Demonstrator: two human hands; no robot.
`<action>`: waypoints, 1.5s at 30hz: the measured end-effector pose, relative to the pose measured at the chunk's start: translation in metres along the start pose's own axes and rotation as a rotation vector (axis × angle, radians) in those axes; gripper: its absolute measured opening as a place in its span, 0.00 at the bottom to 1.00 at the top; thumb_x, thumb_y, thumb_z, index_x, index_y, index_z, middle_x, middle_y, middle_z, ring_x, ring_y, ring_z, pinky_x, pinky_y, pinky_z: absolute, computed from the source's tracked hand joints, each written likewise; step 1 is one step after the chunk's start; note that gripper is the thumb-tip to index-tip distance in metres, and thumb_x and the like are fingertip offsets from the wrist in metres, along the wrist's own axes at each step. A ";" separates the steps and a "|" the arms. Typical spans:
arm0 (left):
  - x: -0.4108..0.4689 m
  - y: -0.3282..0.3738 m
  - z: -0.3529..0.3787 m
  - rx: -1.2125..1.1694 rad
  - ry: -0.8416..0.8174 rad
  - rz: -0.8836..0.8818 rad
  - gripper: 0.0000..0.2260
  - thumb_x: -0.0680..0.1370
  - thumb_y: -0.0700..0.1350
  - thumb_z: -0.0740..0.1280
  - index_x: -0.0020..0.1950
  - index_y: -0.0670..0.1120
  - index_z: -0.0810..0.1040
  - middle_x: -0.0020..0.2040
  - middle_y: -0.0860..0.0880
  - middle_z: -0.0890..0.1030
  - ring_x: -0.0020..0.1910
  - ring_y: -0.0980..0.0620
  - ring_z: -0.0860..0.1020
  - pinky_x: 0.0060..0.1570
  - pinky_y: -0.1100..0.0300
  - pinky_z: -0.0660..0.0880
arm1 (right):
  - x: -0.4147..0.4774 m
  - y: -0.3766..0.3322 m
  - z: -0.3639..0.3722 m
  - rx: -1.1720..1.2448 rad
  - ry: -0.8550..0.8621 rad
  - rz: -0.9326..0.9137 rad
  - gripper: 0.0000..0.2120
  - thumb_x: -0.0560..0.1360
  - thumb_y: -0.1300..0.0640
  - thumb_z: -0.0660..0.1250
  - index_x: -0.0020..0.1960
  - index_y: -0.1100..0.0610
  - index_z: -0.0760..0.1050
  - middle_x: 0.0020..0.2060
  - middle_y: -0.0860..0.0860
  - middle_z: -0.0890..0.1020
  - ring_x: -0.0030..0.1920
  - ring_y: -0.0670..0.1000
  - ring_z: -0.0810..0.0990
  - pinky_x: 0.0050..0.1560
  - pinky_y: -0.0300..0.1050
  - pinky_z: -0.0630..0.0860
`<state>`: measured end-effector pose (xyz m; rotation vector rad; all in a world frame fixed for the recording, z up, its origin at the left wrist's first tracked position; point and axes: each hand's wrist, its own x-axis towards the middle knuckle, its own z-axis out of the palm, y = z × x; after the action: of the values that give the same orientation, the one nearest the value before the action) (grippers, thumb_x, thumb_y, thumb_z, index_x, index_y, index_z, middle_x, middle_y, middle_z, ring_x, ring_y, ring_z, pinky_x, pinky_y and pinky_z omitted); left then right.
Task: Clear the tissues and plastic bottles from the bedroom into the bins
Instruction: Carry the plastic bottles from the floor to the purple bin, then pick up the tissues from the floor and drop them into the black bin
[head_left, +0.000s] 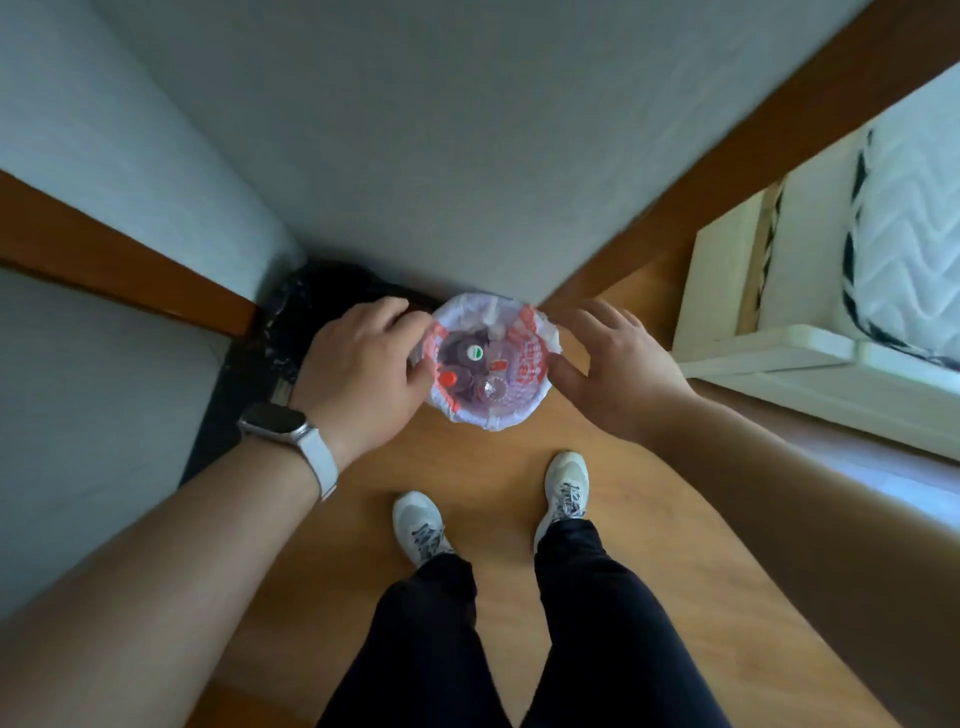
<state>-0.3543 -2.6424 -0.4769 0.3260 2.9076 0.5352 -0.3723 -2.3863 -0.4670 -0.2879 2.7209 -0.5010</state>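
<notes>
Left forearm (156, 545) over wooden floor (493, 467), bin (488, 422) against grey wall (415, 156)

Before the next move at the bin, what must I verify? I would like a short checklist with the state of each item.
1. Round bin lined with a white, red-printed plastic bag stands upright on the wooden floor: ok.
2. Plastic bottles with red and green caps lie inside it: ok.
3. Right hand is open and empty: ok.
4. Left hand grips the liner edge: cannot tell.
5. Black-bagged bin has room: cannot tell.
</notes>
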 end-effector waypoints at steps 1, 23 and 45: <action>-0.004 0.004 -0.018 0.010 0.019 0.013 0.16 0.75 0.51 0.61 0.56 0.44 0.79 0.55 0.43 0.79 0.53 0.40 0.76 0.48 0.46 0.76 | -0.009 -0.010 -0.016 -0.009 0.031 -0.015 0.20 0.75 0.47 0.67 0.65 0.51 0.73 0.58 0.51 0.77 0.58 0.59 0.75 0.55 0.53 0.74; -0.037 0.244 -0.194 0.160 0.123 0.512 0.21 0.75 0.54 0.64 0.65 0.46 0.77 0.65 0.43 0.77 0.62 0.41 0.75 0.57 0.45 0.74 | -0.269 0.005 -0.232 -0.160 0.312 0.266 0.25 0.78 0.38 0.56 0.71 0.47 0.65 0.69 0.46 0.67 0.70 0.52 0.63 0.66 0.50 0.63; -0.051 0.648 -0.114 0.253 0.151 1.207 0.20 0.74 0.51 0.71 0.64 0.48 0.75 0.62 0.45 0.76 0.62 0.43 0.75 0.59 0.43 0.71 | -0.565 0.226 -0.295 -0.155 0.582 0.674 0.25 0.77 0.39 0.56 0.71 0.47 0.65 0.69 0.47 0.69 0.71 0.51 0.63 0.68 0.50 0.61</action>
<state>-0.2094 -2.1019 -0.1277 2.1619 2.5719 0.2898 0.0024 -1.9430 -0.1209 0.8429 3.1442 -0.1880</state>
